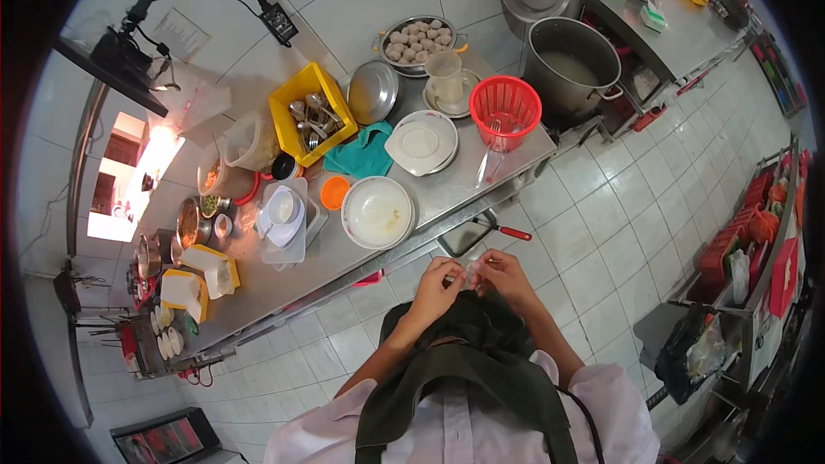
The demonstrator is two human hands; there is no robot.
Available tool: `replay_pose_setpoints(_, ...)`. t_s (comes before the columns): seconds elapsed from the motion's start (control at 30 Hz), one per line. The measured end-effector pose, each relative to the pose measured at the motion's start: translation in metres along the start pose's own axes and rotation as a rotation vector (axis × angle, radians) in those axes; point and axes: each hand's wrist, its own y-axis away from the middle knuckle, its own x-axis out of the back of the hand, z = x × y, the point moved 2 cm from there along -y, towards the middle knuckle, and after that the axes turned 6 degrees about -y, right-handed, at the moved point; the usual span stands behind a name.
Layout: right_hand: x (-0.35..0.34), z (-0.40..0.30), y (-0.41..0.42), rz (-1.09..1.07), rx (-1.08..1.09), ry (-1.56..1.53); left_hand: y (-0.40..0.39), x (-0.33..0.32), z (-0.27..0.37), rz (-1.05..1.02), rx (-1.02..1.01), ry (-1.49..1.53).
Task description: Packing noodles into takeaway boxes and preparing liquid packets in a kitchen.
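My left hand (445,280) and my right hand (499,277) meet in front of my dark apron, with a small piece of clear plastic (472,272) pinched between their fingertips; its exact kind cannot be told. On the steel counter beyond them lie a stack of white bowls (377,212), white plates (422,142) and a red plastic basket (505,109) with cutlery in it. An orange cup (335,193) stands left of the bowls. Behind it are a teal cloth (364,151) and a yellow bin (283,122) of spoons and forks.
A large pot (570,64) of liquid stands beyond the counter's right end. Meatballs fill a steel colander (419,42) by the wall. Below the counter edge, a red handle (515,232) juts out over a tray (465,238). Shelves with red crates (741,232) stand at right.
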Motion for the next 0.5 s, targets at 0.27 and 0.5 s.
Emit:
replay_pose_setpoints(0.27,0.026,0.006,-0.008,-0.067,0.129,0.352,-0.009,-0.014,-0.002,0.053,0.069,0.002)
replay_pose_setpoints(0.5,0.026,0.023,-0.017,0.221,0.510,0.716,-0.005,-0.029,-0.016,-0.133,0.578,1.072)
